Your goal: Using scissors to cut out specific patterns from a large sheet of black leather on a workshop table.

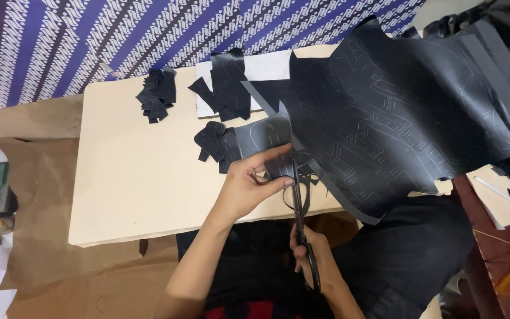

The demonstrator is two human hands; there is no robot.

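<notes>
Far left, I see a brown paper sheet (pixel 42 236) spread under a pale board table (pixel 131 189), with a blue and white patterned cloth (pixel 90 41) hanging behind. On the board's far edge lies a small heap of black cut pieces (pixel 157 94); just right of it a white sheet (pixel 267 68) carries a few longer black shapes (pixel 228 85), and nearer to me sits another little cluster of cut pieces (pixel 213 143).

My left hand (pixel 246 189) pinches a partly cut flap (pixel 267 139) of black material between thumb and fingers, holding it just left of the blades. My right hand (pixel 314 257) is closed through the handles of black scissors (pixel 299 207), whose blades point away from me and meet the material beside the left thumb.

Right of that, the large black sheet (pixel 402 112), marked with faint traced outlines, drapes from the table's right end over my lap. At the far right edge are scraps I cannot make out.
</notes>
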